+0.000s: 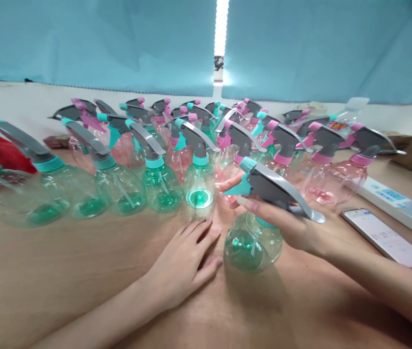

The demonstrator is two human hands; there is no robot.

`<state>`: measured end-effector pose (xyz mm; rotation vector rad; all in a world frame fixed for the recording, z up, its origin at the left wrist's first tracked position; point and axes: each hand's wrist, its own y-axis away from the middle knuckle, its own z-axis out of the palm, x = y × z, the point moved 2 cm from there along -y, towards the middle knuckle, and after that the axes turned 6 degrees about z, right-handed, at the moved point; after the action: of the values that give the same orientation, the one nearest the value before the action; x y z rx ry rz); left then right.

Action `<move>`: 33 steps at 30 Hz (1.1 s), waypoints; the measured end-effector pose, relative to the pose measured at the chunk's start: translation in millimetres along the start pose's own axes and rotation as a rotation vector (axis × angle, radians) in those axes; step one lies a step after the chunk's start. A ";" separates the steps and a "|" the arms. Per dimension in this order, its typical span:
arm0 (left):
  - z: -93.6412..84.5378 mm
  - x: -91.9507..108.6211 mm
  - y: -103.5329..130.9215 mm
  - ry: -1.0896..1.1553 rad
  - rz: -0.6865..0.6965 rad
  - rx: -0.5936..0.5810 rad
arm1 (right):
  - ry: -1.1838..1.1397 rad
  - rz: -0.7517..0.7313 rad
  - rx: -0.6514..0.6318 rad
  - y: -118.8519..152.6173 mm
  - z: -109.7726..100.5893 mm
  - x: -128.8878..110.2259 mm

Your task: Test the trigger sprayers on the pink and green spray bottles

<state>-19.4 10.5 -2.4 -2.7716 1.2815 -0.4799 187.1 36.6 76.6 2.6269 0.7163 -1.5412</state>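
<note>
Held bottle [255, 249]: clear green spray btl w/ teal collar, in R hand; sits R of L hand, in front of the rows.
Axis: approx upright, slight lean; spray head [276, 186] runs crosswise, nozzle to the left, grey tail to the right over the R wrist.
Base: can't tell if touching bench [118, 300] or just off it.
R hand [289, 220]: fingers curled round the neck under the spray head, closed on it – nearer hand, already has the btl.
L hand [187, 259]: palm down on bench, fingers extended, slightly spread, holding nothing. Held bottle is just to its right, w/ a small gap.
Nearest row btl [199, 186]: green, upright, just beyond L fingertips; contact unclear.
Green row: 5 btls incl. that one, L side to ctr.
Pink btls [331, 182]: R side + behind, mixed w/ more green; overlap, no reliable count.
Phone [384, 237]: on bench, R of R hand, screen lit.
</note>
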 end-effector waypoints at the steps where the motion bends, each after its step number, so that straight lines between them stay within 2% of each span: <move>1: 0.0 0.0 0.1 0.000 0.001 0.001 | -0.001 0.002 -0.004 0.3 0.2 -0.1; 7: 0.1 0.0 -1.1 0.003 -0.003 -0.002 | 0.014 -0.022 0.042 -0.9 0.8 5.0; 12: 0.0 0.5 -1.4 -0.011 0.000 -0.017 | -0.008 -0.022 -0.021 -1.3 0.3 3.1; 17: 1.1 0.1 -0.4 -0.017 0.002 -0.010 | -0.027 -0.004 -0.032 -0.2 -0.6 -0.1; 24: -0.1 0.6 -1.1 -0.010 0.002 -0.012 | 0.022 0.006 0.062 -0.9 1.4 3.2; 33: 0.4 -0.4 -0.6 0.000 -0.001 -0.005 | 0.051 0.061 0.011 0.0 0.0 -5.6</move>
<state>-19.1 11.2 -2.8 -2.7765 1.2829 -0.4776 184.7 34.6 81.2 2.6774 0.6254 -1.4722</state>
